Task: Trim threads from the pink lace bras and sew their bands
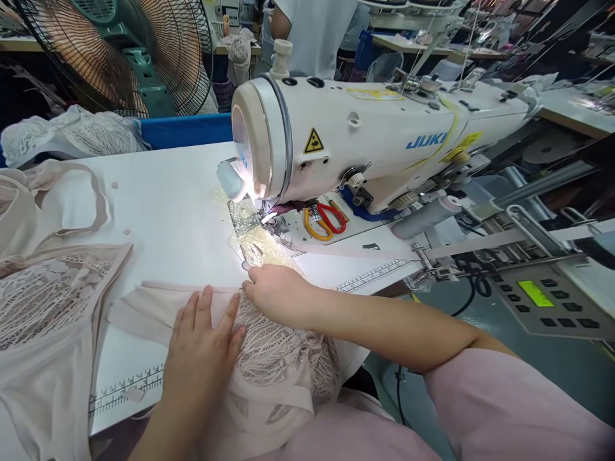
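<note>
A beige lace garment (273,346), which looks like a bra, lies across the table's front edge and hangs toward my lap. My left hand (204,346) rests flat on its plain fabric band, fingers spread. My right hand (276,294) is closed, thumb and fingers pinching the garment's edge just right of the left fingertips. Beyond the right hand are the taped guide plate (262,246) and the lit needle area of a white sewing machine (336,134). The needle itself is hard to make out.
More beige lace garments (52,301) lie at the left. Scissors with red and yellow handles (324,221) rest under the machine arm. A grey thread spool (427,216) and control panel (548,298) are at right. A fan (144,64) stands behind; a person (312,32) is farther back.
</note>
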`<state>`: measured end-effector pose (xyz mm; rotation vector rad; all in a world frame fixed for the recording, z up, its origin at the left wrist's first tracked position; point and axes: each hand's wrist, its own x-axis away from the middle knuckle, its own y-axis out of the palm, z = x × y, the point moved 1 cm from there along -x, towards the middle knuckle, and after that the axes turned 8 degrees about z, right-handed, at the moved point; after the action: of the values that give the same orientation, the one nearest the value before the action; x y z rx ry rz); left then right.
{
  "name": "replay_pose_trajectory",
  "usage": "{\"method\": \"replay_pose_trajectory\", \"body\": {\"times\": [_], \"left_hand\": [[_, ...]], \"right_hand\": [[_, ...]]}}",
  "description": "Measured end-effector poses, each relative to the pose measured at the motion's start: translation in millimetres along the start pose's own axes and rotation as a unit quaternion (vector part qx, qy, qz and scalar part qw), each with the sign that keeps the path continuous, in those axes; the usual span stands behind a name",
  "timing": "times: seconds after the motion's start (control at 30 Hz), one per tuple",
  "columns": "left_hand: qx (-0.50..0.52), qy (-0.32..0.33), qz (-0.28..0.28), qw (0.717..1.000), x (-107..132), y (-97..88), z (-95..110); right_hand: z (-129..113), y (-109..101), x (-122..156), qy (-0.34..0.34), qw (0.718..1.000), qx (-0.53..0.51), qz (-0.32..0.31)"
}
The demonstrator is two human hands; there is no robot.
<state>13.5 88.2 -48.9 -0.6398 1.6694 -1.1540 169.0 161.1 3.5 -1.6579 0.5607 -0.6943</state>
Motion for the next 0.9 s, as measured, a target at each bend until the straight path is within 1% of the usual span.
{"method": "replay_pose_trajectory", "body": {"times": [0.17, 0.3, 0.37, 0.43, 0.57, 0.63, 0.7, 0.8, 0.9], "left_hand": [[-0.003, -0.003, 0.005, 1.000, 0.0, 0.0, 0.7], [-0.006, -0.002, 0.016, 1.000, 1.8, 1.7, 0.8], [-0.009, 0.001, 0.021, 1.000, 2.6, 2.6, 0.7], [-0.011, 0.000, 0.022, 1.000, 2.6, 2.7, 0.5], [-0.007, -0.004, 0.017, 1.000, 0.9, 1.1, 0.5], [-0.003, -0.004, 0.017, 1.000, 0.1, 0.3, 0.5], [-0.003, -0.004, 0.020, 1.000, -0.4, 0.1, 0.5], [-0.004, -0.002, 0.023, 1.000, -0.7, 0.3, 0.4], [-0.004, 0.001, 0.021, 1.000, -1.1, 0.3, 0.3]], "right_hand": [[2.1, 9.8, -5.9, 0.014, 0.997, -0.027, 0.071], [-1.3, 21.5, -18.4, 0.007, 0.993, -0.062, 0.098], [-3.5, 22.6, -22.4, 0.007, 0.993, -0.067, 0.096], [-4.5, 18.6, -22.3, 0.002, 0.995, -0.057, 0.081], [-1.6, 1.9, -10.3, 0.002, 1.000, -0.018, 0.021], [1.0, -3.9, -2.9, 0.010, 1.000, -0.006, 0.008], [3.1, -4.4, 1.4, 0.016, 1.000, -0.007, 0.026], [4.1, 4.9, -0.3, 0.015, 0.998, -0.024, 0.063], [3.3, 16.5, -7.0, 0.018, 0.997, -0.036, 0.065]]}}
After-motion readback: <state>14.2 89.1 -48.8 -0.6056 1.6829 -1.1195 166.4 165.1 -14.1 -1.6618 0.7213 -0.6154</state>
